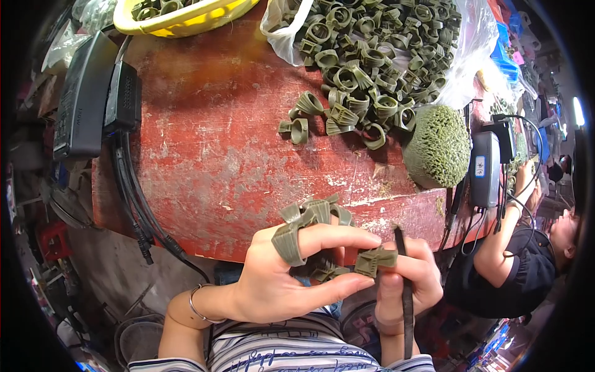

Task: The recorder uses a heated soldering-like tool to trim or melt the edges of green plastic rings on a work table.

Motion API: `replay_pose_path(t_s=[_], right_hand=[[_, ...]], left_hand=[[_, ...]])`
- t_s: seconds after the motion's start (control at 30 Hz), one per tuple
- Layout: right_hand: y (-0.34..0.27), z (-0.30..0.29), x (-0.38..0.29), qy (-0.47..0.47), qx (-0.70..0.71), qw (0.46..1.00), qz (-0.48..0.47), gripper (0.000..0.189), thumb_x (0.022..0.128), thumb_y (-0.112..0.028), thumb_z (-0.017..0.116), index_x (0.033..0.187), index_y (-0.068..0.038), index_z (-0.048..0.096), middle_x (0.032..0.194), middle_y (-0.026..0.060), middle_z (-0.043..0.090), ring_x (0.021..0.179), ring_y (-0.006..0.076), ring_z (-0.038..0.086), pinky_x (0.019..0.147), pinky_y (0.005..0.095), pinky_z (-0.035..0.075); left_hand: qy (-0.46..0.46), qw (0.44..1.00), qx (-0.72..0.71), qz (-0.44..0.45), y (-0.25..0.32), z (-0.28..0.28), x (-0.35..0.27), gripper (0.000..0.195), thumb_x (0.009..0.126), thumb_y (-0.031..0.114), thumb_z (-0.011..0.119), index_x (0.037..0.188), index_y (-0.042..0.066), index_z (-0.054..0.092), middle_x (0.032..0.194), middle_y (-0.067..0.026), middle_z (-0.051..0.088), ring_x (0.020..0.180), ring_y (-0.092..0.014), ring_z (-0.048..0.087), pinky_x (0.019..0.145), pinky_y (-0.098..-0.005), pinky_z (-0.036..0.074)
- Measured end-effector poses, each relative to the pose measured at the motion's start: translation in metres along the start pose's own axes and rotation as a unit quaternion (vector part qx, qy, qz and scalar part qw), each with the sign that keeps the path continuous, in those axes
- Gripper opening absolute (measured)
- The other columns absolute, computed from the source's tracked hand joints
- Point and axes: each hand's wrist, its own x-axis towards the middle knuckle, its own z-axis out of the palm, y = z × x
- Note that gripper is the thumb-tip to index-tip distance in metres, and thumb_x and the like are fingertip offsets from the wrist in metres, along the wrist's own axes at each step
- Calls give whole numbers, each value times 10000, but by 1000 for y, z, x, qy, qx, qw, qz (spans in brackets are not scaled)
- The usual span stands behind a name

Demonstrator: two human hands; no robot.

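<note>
Several dark green ring-shaped pieces, which look like wax or plastic, sit around the fingers of my left hand (288,274); one large ring piece (289,242) circles the index finger. Between my left thumb and index fingertip is a green piece with a square top (369,264), which my right fingers also touch. My right hand (411,281) grips a thin dark flat tool (407,302), perhaps a file, held roughly upright in the picture. Beyond both hands, a large heap of similar green ring pieces (372,60) lies on and around a clear plastic bag.
The worn red tabletop (209,162) holds a rough green porous block (439,146), a black power adapter (83,97) with cables at left and another adapter (484,169) at right. A yellow basket (186,25) stands at the far edge. A co-worker (511,265) sits at right.
</note>
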Motion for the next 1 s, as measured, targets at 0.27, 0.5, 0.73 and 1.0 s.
replay_pose_path(t_s=[0.27, 0.5, 0.73, 1.0], right_hand=[[1, 10, 0, -26, 58, 995, 76, 192, 738, 35, 634, 922, 39, 580, 863, 181, 630, 738, 236, 629, 642, 295, 499], [3, 20, 7, -16, 104, 991, 78, 211, 739, 46, 643, 937, 34, 575, 852, 156, 636, 698, 202, 615, 617, 275, 493], [1, 30, 49, -40, 91, 994, 37, 142, 780, -37, 636, 909, 9, 600, 803, 125, 633, 632, 169, 588, 573, 254, 475], [29, 74, 95, -25, -253, 964, -80, 244, 702, -145, 714, 858, -28, 568, 751, 106, 527, 577, 254, 552, 500, 323, 444]], left_hand=[[17, 999, 48, 12, 3, -6, -2, 346, 668, 5, 734, 983, -26, 593, 812, -82, 596, 678, -118, 533, 578, -233, 425], [54, 998, 4, -15, 4, -13, 0, 329, 717, 19, 690, 1035, 9, 605, 810, -27, 584, 696, -65, 523, 604, -204, 428], [66, 901, -407, -132, 0, -37, -3, 366, 826, 92, 570, 1179, 30, 492, 901, -65, 561, 537, -63, 459, 428, -171, 335], [109, 846, -521, -8, -11, -58, -13, 421, 865, 273, 554, 1212, 50, 467, 1082, -114, 563, 587, -115, 486, 450, -187, 357]])
